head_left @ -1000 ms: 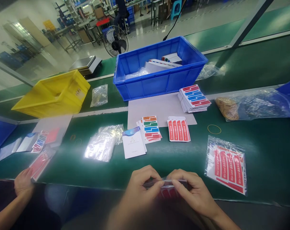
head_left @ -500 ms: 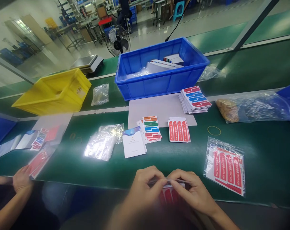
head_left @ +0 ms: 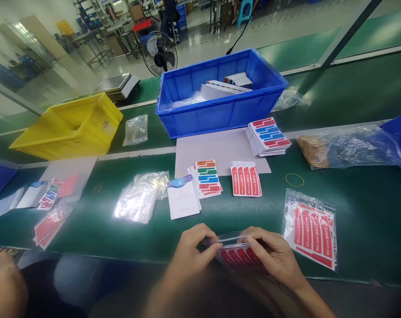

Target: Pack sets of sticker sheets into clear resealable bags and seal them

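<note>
Broadly, a green conveyor belt [head_left: 369, 207] spans the view, and beyond it lies a factory floor with shelving and a standing fan [head_left: 160, 55]. On the belt's far side sit a blue bin [head_left: 220, 115] holding white packs and a yellow bin [head_left: 68, 128], tilted, well apart to its left. A grey sheet [head_left: 220, 150] lies just in front of the blue bin, with a stack of red-and-blue label sheets [head_left: 268, 136] at its right edge. Nearer lie multicolour label sheets [head_left: 207, 177], red label sheets [head_left: 246, 179], a white card [head_left: 183, 196] and a pile of empty clear bags [head_left: 137, 201]. A filled bag of red labels [head_left: 311, 227] rests at the right, a rubber band [head_left: 294, 179] beyond it.

At the near edge, the left hand [head_left: 190, 251] and right hand [head_left: 273, 254] both pinch the top rim of a clear zip bag [head_left: 236, 249] with red labels inside, fingertips meeting along the seal. The bag hangs partly off the belt's edge, so a loose pinch could likely let it slip to the floor; uneven pressure may leave the seal partly unclosed or crease the sheets.

A co-worker's hand [head_left: 3, 282] shows at far left, near more label sheets [head_left: 50, 221].
</note>
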`<state>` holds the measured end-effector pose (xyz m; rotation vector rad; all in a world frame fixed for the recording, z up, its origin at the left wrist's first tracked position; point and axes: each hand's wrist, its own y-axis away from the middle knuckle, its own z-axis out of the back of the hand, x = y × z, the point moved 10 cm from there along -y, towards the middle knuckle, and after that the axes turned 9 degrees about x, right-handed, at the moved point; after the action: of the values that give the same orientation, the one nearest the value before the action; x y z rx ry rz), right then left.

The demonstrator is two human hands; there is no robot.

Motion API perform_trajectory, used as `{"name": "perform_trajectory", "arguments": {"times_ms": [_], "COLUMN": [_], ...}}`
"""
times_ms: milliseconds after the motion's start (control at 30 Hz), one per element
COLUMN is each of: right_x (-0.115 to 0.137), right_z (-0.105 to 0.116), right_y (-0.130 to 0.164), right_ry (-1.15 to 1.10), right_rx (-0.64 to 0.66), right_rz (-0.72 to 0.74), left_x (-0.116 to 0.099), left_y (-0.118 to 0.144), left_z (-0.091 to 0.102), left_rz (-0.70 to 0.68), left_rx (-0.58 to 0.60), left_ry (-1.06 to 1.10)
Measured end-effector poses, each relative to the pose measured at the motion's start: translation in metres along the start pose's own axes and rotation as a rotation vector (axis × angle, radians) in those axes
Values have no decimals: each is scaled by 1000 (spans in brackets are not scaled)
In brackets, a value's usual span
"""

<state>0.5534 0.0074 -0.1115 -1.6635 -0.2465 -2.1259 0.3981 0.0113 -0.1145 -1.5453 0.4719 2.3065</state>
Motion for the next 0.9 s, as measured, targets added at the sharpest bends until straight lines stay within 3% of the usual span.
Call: {"name": "perform_trajectory", "arguments": {"times_ms": [200,433,567,667,900], "right_x": [-12,-7,-21,-29,-18], "right_z": [4,-3,8,9,0], "right_y": [2,-3,2,4,0], "right_ry": [-72,-6,-61,-111,-113], "right_rx": [-33,-16,-108,-100,-24], "right_rz": [-29,-40,-127,-165,-60], "left_x": [-3,-2,-1,-4,-5], "left_y": [1,-4,-2,1,4], "left_z": [4,3,7,10,21], "left_rz": [-27,-22,-52,-101,-130], "left_rx": [-39,-12,-38,-54,-153], "left_ry": [34,119,156,138,107]}}
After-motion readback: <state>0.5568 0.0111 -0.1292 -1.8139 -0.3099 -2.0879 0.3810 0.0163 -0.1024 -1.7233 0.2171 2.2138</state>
